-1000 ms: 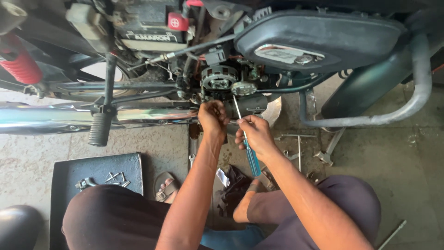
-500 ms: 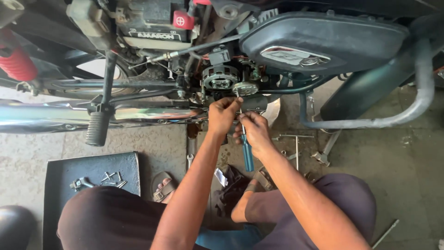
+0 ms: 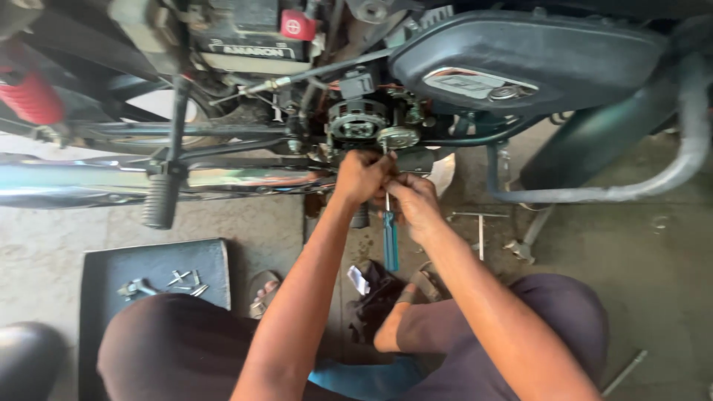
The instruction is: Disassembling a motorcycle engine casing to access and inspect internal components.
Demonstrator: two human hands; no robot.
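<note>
My two hands meet under the exposed engine of a motorcycle. A screwdriver with a blue handle points up toward the round silver part, and my right hand is closed around its shaft. Beside it, my left hand is closed near the tool's tip at the engine's underside. Whether that hand grips the shaft or an engine part is hidden by its fingers.
A dark flat tray with several loose bolts lies on the concrete at the left. A chrome exhaust pipe and a rubber footpeg cross at the left. A dark side cover and a curved guard bar stand at the right. Loose tools lie on the floor.
Both hands have drawn closer together under the engine. The screwdriver has gone from slanted to nearly upright, its handle hanging lower.
</note>
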